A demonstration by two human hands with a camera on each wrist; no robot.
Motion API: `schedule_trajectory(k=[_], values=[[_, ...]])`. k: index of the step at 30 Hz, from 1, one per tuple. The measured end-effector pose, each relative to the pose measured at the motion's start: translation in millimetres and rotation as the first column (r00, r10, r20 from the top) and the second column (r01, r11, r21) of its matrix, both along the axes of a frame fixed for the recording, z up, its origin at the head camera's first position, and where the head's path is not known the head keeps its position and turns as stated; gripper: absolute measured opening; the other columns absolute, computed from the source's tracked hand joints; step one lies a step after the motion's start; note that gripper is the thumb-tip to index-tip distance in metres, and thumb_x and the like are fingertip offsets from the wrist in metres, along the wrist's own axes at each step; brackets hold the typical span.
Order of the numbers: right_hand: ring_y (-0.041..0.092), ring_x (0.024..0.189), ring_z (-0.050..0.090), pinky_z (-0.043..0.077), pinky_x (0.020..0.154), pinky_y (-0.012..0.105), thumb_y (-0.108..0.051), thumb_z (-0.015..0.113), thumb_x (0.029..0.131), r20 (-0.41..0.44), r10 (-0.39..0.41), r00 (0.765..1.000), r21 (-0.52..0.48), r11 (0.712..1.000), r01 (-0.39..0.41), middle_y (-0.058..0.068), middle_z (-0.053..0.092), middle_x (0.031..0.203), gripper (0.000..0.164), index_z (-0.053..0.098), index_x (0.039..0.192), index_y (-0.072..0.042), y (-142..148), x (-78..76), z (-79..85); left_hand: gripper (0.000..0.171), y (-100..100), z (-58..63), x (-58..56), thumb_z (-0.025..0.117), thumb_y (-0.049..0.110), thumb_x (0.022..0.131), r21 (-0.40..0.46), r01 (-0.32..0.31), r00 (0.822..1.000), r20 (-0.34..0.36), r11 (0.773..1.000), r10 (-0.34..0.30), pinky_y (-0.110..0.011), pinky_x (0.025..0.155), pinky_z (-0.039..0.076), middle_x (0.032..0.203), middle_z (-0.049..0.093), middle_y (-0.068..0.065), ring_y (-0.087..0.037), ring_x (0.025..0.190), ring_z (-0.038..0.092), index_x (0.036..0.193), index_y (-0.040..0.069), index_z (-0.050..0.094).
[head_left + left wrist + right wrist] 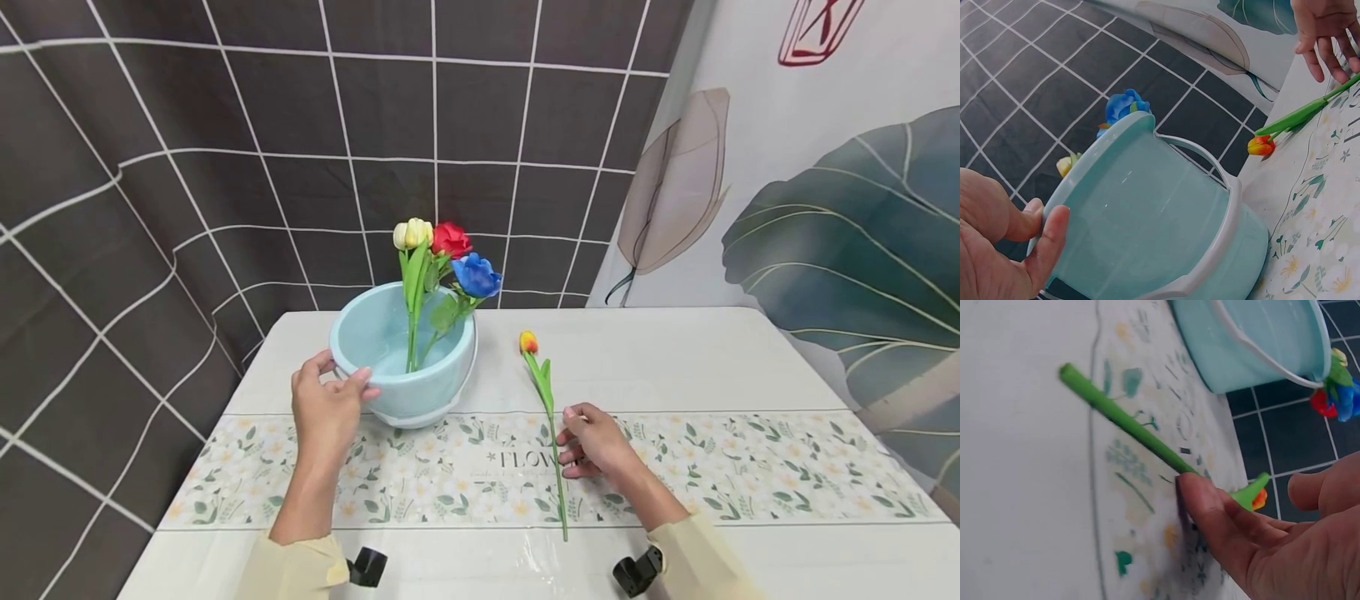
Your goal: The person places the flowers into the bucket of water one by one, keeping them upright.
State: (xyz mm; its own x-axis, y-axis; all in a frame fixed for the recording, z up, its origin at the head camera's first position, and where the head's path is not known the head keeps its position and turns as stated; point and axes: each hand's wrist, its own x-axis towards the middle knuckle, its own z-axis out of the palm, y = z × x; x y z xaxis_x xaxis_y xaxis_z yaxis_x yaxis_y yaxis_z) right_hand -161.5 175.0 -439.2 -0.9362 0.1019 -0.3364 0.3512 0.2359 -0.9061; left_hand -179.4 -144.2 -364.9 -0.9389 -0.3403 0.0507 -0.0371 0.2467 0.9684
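Observation:
My left hand (324, 412) grips the near left rim of a light blue bucket (427, 396), thumb on one side and fingers on the other. Inside it lean a pale yellow tulip (413, 234), a red flower (451, 240) and a blue flower (477, 275), their stems reaching down within. To the right, an orange-red artificial tulip (542, 379) lies on the table. Beside its green stem (1129, 425) is my right hand (596, 442), fingertips touching the stem. In the right wrist view the thumb stands apart from it.
The white table covering (652, 358) has a floral printed band (735, 458). A dark tiled-pattern curtain (390, 108) hangs behind and to the left, and a pale leaf-print curtain (750, 133) at the right. A white handle (1219, 240) hangs along the bucket's side.

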Motion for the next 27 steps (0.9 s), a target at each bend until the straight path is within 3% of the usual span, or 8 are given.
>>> schedule_trajectory(k=[6, 11, 17, 22, 27], values=[[0.019, 0.063, 0.057, 0.059, 0.055, 0.036, -0.011, 0.051, 0.100, -0.073, 0.004, 0.997, 0.030, 1.000, -0.002, 0.016, 0.056, 0.091, 0.033, 0.043, 0.130, 0.002, -6, 5.1, -4.6, 0.058, 1, -0.5, 1.1, 0.059, 0.012, 0.096, -0.002, 0.000, 1.000, -0.003, 1.000, 0.000, -0.024, 0.068, 0.059, 0.135, 0.033, -0.012, -0.009, 0.075, 0.068, 0.145, 0.001, 0.032], [0.018, 0.057, 0.057, 0.056, 0.050, 0.032, 0.000, 0.065, 0.089, -0.144, 0.007, 0.990, 0.163, 0.986, 0.016, 0.012, 0.056, 0.089, 0.044, 0.045, 0.129, 0.002, -12, 7.1, -8.6, 0.057, 1, 0.2, 1.3, 0.059, 0.012, 0.096, 0.000, 0.000, 1.000, -0.010, 1.000, 0.000, -0.023, 0.068, 0.059, 0.135, 0.033, -0.012, -0.008, 0.075, 0.068, 0.145, 0.001, 0.032], [0.014, 0.059, 0.055, 0.050, 0.048, 0.026, 0.005, 0.076, 0.076, -0.220, 0.065, 0.973, 0.393, 0.919, 0.028, 0.010, 0.056, 0.091, 0.063, 0.044, 0.131, 0.003, -21, 9.2, -11.9, 0.057, 1, 1.0, 1.4, 0.059, 0.011, 0.096, 0.002, 0.001, 1.000, -0.016, 1.000, -0.001, -0.019, 0.062, 0.057, 0.135, 0.033, -0.012, -0.007, 0.073, 0.068, 0.145, 0.001, 0.032], [0.015, 0.063, 0.052, 0.044, 0.047, 0.025, 0.009, 0.077, 0.069, -0.232, 0.094, 0.968, 0.487, 0.873, 0.033, 0.007, 0.054, 0.090, 0.073, 0.043, 0.133, 0.003, -29, 11.3, -13.1, 0.057, 1, 0.7, 1.9, 0.059, 0.011, 0.096, 0.002, 0.003, 1.000, -0.011, 1.000, -0.003, -0.019, 0.061, 0.056, 0.136, 0.033, -0.012, -0.007, 0.073, 0.068, 0.145, 0.001, 0.032], [0.016, 0.062, 0.049, 0.040, 0.048, 0.024, 0.015, 0.070, 0.066, -0.255, 0.128, 0.958, 0.558, 0.829, 0.038, 0.006, 0.053, 0.086, 0.073, 0.043, 0.133, 0.006, -32, 12.4, -13.0, 0.057, 1, 0.5, 1.7, 0.059, 0.012, 0.096, -0.002, 0.001, 1.000, -0.005, 1.000, -0.001, -0.020, 0.060, 0.056, 0.136, 0.033, -0.012, -0.008, 0.074, 0.068, 0.145, 0.001, 0.033]])
